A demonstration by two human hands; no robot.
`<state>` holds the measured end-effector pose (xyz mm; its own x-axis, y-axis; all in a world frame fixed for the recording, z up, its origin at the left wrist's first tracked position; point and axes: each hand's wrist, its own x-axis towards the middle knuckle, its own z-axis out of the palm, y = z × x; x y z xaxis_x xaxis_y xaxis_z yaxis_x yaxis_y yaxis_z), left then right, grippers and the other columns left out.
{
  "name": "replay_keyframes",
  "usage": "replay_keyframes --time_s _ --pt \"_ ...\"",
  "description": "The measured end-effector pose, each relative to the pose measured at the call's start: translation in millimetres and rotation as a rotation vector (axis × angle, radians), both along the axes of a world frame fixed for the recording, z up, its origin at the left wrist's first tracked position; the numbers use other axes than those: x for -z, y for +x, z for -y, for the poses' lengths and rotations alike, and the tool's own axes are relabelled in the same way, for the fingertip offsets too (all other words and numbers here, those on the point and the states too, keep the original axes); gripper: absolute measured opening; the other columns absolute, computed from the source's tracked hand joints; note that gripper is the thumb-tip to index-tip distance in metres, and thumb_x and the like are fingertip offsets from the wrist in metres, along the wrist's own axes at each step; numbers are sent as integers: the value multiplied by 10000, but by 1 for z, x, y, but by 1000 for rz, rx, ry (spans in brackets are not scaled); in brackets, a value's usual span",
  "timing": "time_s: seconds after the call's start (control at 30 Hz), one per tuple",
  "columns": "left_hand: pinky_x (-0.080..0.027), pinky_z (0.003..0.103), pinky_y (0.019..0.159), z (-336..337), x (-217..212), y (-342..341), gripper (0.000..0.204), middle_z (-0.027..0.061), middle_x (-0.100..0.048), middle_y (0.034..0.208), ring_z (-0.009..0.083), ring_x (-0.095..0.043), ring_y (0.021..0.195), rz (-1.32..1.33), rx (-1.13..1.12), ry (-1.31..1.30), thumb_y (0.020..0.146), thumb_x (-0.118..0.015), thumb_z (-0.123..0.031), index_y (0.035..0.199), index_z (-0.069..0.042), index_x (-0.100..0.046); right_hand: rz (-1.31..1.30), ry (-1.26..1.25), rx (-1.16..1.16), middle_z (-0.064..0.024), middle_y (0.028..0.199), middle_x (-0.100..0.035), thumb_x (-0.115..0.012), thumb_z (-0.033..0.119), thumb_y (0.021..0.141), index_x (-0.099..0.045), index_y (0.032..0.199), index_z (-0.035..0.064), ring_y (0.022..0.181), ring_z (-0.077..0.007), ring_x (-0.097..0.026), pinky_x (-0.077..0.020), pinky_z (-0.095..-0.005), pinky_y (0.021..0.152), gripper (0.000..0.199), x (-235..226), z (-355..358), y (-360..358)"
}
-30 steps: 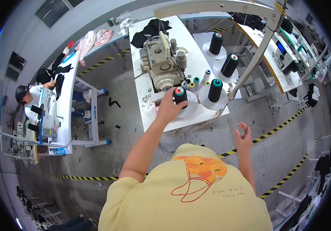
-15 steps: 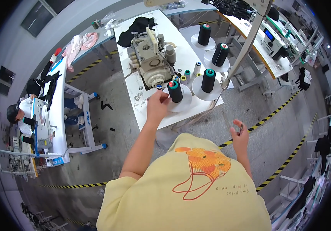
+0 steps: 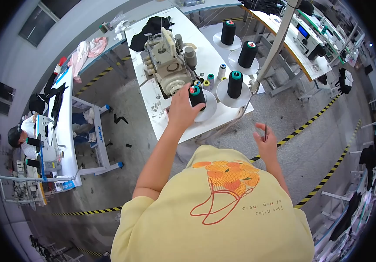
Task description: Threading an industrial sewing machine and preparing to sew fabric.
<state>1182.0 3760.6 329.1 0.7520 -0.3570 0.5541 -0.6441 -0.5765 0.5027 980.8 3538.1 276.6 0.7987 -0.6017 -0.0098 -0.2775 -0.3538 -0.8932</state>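
Cone being handled, it seems!
At a disc on the tabletop, it is clasped by the left hand; apart, a tool is held by the right hand. Steadiness seems needed.

This is a sewing workshop: sewing machine and thread cones at upper centre, second machine at left, striped floor tape at right.

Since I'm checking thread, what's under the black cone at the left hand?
A round white plate shows beneath the black cone, mostly to its right. The cone and left hand cover the rest, so that cannot be seen.
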Motion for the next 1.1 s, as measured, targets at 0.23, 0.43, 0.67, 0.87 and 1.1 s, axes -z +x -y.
replay_keyframes --time_s 0.23,0.43,0.67,0.87,1.1 --pt "-482 322 693 -21 47 12 261 95 -660 825 217 -621 725 -583 44 14 692 -706 -94 920 -1 -621 19 43 21 53 823 -558 -665 104 751 -593 1065 73 517 -25 -308 -293 -193 473 323 5 -1 -6" --pt "-457 248 579 -20 42 9 110 69 -634 679 136 -582 591 -503 -76 11 769 -629 -78 835 9 -647 -12 43 25 58 815 -557 -660 102 753 -595 1065 79 521 -29 -308 -302 -195 480 320 3 -1 -5" --pt "-442 263 700 -47 49 -16 62 64 -611 944 132 -571 794 -935 66 -457 790 -594 -71 816 -21 -621 -36 49 24 52 822 -564 -663 106 748 -597 1069 78 529 -33 -319 -318 -200 493 329 2 2 -3" --pt "-416 280 837 -67 34 -66 31 72 -533 1137 147 -523 931 -982 428 -1077 815 -544 -19 816 -50 -543 -5 47 -41 42 837 -565 -664 119 747 -595 1071 66 528 -36 -328 -320 -204 489 336 10 3 3" --pt "-395 259 644 -79 16 -101 48 33 -476 737 160 -481 707 -1272 557 -1274 890 -505 -97 865 -75 -469 2 70 -101 25 802 -561 -660 134 746 -591 1061 36 528 -47 -342 -330 -210 494 337 4 -8 15"
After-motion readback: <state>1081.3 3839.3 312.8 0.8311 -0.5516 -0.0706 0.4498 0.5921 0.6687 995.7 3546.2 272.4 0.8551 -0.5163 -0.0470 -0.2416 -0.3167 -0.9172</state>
